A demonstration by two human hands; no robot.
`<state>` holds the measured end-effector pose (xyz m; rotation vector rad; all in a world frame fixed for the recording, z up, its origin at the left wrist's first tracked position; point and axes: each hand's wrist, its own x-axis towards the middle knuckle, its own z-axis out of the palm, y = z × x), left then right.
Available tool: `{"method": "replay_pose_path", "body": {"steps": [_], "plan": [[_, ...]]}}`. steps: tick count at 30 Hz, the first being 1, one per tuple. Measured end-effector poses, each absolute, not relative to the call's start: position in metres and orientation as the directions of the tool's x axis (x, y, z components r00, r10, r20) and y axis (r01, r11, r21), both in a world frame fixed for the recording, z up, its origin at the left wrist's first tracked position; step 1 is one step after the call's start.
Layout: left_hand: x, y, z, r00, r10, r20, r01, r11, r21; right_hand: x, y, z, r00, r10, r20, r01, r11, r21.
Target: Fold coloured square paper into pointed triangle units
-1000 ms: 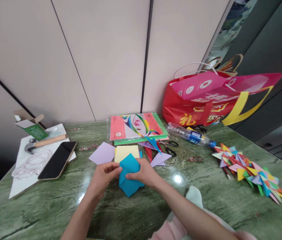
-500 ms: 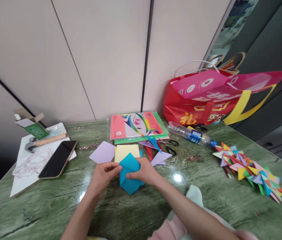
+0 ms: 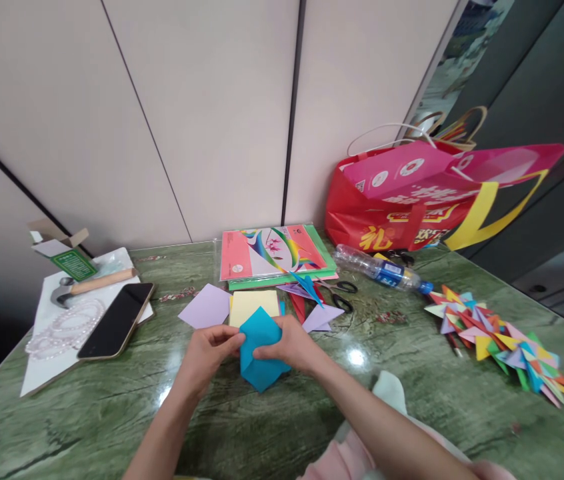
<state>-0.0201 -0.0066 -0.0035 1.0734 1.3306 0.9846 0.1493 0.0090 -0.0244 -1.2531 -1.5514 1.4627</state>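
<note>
A blue sheet of folded paper (image 3: 261, 333) is held up between both hands, in front of a stack of cream paper squares (image 3: 253, 305). My left hand (image 3: 212, 350) pinches its left edge between thumb and fingers. Around the right side my right hand (image 3: 289, 343) grips it, with the thumb lying across the front. A purple folded sheet (image 3: 205, 305) lies just beyond my left hand. Past my right hand are more folded pieces, one purple (image 3: 323, 316) and one blue (image 3: 307, 287), beside a pair of scissors (image 3: 341, 295).
Packs of coloured paper (image 3: 272, 253) lie against the wall. To the left are a phone (image 3: 117, 320), a hammer (image 3: 95, 285), a beaded string (image 3: 65, 330) and a small box (image 3: 69, 257). Rightward stand a red bag (image 3: 392, 200), a plastic bottle (image 3: 382, 269) and a chain of folded paper (image 3: 502, 340).
Hardly anything differs. Both hands keep their hold on the blue paper, and the view has shifted very slightly.
</note>
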Motion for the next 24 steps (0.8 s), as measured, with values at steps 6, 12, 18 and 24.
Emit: {"method": "replay_pose_path", "body": {"steps": [6,12,18,24], "plan": [[-0.0231,-0.0058,-0.0049,0.02,0.976,-0.219,0.067,0.217,0.974,0.1488,0.0083,-0.0241,-0.338,0.93,-0.143,0.206,-0.075,-0.976],[-0.0247,-0.0074,-0.0061,0.018,0.982,-0.187,0.026,0.186,0.982,0.1498,0.0067,-0.0182,-0.358,0.919,-0.166,0.178,-0.108,-0.978],[-0.0192,-0.007,-0.002,0.085,0.972,-0.218,0.055,0.214,0.975,0.1492,0.0074,-0.018,-0.353,0.914,-0.199,0.089,-0.179,-0.98],[-0.0173,-0.0091,-0.0008,0.131,0.97,-0.206,0.113,0.192,0.975,0.1494,0.0081,-0.0201,-0.337,0.919,-0.205,0.07,-0.193,-0.979]]}}
